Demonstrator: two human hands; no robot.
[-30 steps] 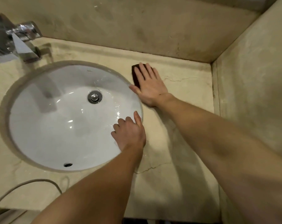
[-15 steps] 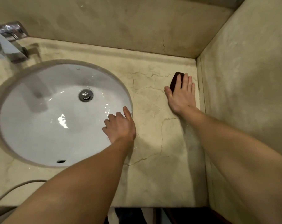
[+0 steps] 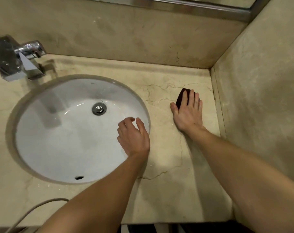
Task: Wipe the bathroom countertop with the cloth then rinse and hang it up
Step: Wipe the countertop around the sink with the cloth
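The right hand (image 3: 188,113) presses a dark cloth (image 3: 182,96) flat on the countertop (image 3: 159,190), near the side wall (image 3: 260,81). The left hand (image 3: 134,137) hangs loosely curled over the sink's (image 3: 58,132) rim.

No words, numbers or signs are showing that can be read, not on the dark cloth (image 3: 179,99) lying under the right hand (image 3: 188,115) fingers, nor on the tap (image 3: 27,62).
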